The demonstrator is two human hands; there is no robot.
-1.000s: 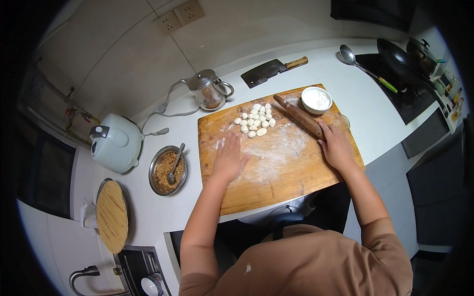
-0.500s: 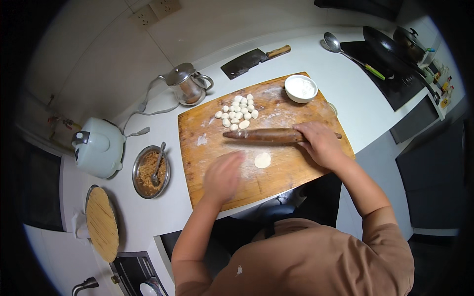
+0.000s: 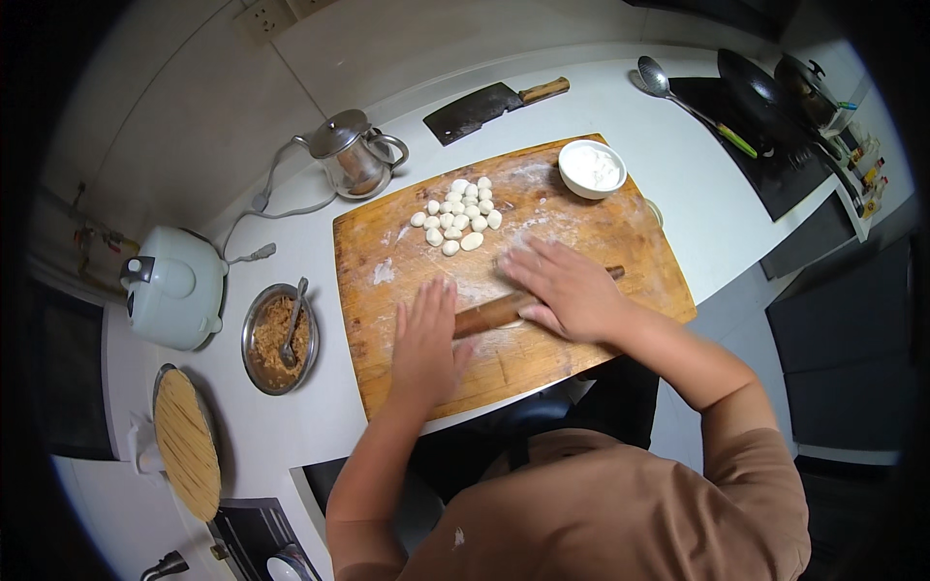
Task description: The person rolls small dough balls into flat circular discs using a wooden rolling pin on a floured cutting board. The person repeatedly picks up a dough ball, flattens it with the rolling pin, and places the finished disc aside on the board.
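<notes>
A brown wooden rolling pin (image 3: 492, 314) lies slantwise on the floured wooden board (image 3: 620, 232). My left hand (image 3: 426, 339) rests on its left end, fingers stretched out. Across its right part my right hand (image 3: 567, 290) lies flat with fingers extended, and the pin's tip shows beyond it. A sliver of a pale flattened dough round (image 3: 515, 324) peeks out beneath the pin; the rest is hidden. Farther back on the board sits a cluster of small white dough pieces (image 3: 460, 215). At the board's far right corner stands a white bowl of flour (image 3: 593, 169).
Behind the board lie a cleaver (image 3: 475, 113) and a metal kettle (image 3: 354, 160). To the left are a metal bowl of filling with a spoon (image 3: 279, 339), a pale green rice cooker (image 3: 174, 289) and a round slatted tray (image 3: 186, 443). A skimmer (image 3: 654, 77) lies back right.
The rolling pin has come toward me, over the dough round. My left hand has reached its left end. My right hand has gone from gripping it to lying flat across it.
</notes>
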